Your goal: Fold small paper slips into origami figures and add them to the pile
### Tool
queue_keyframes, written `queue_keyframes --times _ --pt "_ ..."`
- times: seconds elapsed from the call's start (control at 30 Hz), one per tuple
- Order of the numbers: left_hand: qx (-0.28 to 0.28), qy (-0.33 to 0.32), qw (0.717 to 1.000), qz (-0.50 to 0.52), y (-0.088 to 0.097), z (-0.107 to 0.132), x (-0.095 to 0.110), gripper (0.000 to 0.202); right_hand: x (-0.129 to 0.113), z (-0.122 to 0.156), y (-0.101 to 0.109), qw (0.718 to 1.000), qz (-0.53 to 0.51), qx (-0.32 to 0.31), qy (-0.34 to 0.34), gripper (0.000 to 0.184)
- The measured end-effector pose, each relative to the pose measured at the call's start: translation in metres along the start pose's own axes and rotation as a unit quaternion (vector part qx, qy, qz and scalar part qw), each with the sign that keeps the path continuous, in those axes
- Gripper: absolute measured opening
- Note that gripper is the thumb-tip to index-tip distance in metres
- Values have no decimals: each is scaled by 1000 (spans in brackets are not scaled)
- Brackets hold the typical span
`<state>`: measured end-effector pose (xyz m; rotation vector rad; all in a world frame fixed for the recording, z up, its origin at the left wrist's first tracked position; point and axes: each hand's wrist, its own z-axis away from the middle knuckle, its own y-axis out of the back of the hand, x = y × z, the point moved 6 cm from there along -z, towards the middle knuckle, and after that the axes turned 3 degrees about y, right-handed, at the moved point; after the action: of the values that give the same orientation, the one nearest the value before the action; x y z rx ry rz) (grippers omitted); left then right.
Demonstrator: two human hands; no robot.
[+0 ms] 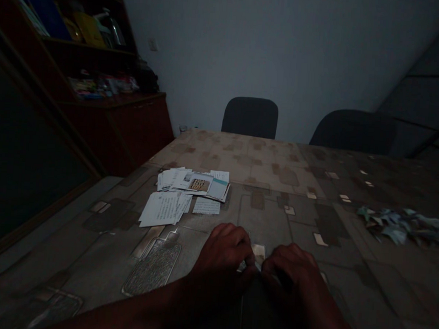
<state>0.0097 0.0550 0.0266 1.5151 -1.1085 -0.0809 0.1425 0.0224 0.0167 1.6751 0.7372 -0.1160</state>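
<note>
Head view: hands [224, 255] closed on paper [248, 267]

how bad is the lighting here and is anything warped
In the head view the room is dim, the left hand and right hand are dark and underexposed, the wide lens makes the wooden cabinet lean, and the papers show no real glare.

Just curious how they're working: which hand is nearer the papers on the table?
Left hand: it lies below and to the right of the papers in view; the right hand lies farther right of them.
</note>
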Motion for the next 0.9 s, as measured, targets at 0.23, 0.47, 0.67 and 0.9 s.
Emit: queue_keyframes --times 0.23,0.47,0.67,0.9 --pt "0 14 1000 0 2 1 -1 7 3 0 1 1000 15 14 -19 18" --pt "-14 35 999 9 2 -1 -4 11 7 2 -4 999 29 22 -14 17" --pt "-8 50 999 19 1 -2 -5 10 8 1 -2 999 -19 11 -33 22" --pt "-12 62 998 21 0 -1 -6 10 5 1 -1 999 -31 -11 2 15"
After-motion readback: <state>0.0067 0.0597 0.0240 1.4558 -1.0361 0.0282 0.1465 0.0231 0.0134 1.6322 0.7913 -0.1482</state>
